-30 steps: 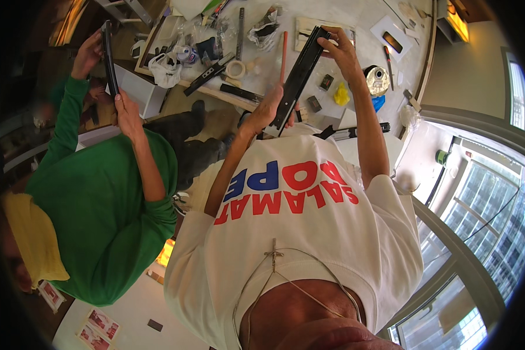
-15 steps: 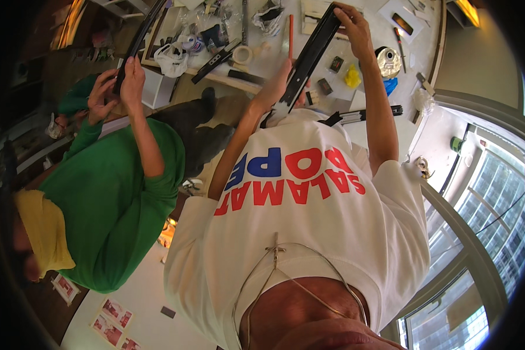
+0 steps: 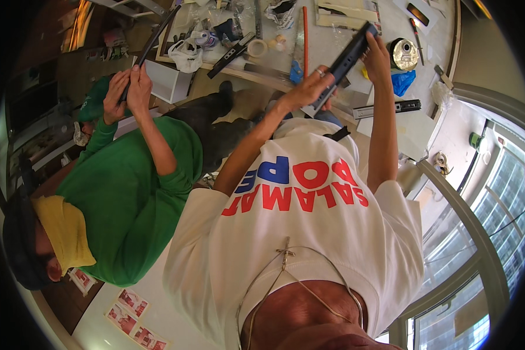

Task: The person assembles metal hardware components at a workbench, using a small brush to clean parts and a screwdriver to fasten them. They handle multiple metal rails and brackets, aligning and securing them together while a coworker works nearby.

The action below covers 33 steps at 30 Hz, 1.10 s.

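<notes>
In front of my chest I hold a long black drawer slide (image 3: pixel 347 59) at a slant, its far end up and to the right. My left hand (image 3: pixel 309 90), with a ring on one finger, is closed round its near end. Higher up, my right hand (image 3: pixel 378 57) grips the far end, fingers partly hidden behind it. Below my right hand, beside the forearm, a second drawer slide (image 3: pixel 391 109) lies at the table's edge. A third slide-like black rail (image 3: pixel 231 55) rests farther left on the worktable.
At my left a co-worker in a green top (image 3: pixel 128 198) holds a long dark strip (image 3: pixel 151 49). The cluttered table carries a tape roll (image 3: pixel 257 48), a white plastic bag (image 3: pixel 185 56), a red rod (image 3: pixel 305 44), a round metallic spool (image 3: pixel 403 55) and blue plastic (image 3: pixel 403 82).
The drawer slide has come down and to the right, with both my hands still on it. The whole view has shifted slightly. The co-worker's hands have come together on the strip.
</notes>
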Tool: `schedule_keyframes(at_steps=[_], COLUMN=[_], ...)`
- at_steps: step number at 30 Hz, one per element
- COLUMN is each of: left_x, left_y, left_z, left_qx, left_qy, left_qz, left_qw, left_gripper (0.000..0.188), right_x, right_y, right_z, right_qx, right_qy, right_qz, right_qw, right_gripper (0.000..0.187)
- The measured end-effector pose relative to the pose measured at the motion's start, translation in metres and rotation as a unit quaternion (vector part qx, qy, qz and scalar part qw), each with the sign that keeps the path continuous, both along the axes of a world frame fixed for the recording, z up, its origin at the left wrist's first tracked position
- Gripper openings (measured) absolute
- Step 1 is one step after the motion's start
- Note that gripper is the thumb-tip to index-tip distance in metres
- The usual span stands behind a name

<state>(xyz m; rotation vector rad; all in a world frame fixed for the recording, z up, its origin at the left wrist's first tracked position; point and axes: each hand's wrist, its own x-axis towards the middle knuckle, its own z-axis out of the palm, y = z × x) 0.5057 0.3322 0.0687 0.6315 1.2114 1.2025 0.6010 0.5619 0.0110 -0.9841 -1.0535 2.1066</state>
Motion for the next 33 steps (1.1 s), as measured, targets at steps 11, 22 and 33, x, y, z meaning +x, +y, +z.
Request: schedule_keyframes(at_steps=[11,22,33], left_x=[0.057,0.11,0.133], left_y=[0.017,0.032,0.017], left_z=[-0.026,-0.015,-0.043], left_qx=[0.03,-0.023,-0.001], left_qy=[-0.08,-0.093,-0.144], left_qz=[-0.166,-0.309,-0.259], left_qw=[0.982,0.946,0.955], left_gripper=[0.035,0.04,0.036], right_x=[0.125,0.223,0.231], right_y=[-0.04,-0.064,-0.08], right_z=[0.015,0.019,0.0], right_qx=[-0.029,-0.016,-0.008], right_qy=[-0.02,-0.074,-0.064], right_qz=[-0.086,-0.196,-0.209], right_qw=[0.996,0.978,0.976], right_gripper=[0.03,0.039,0.033])
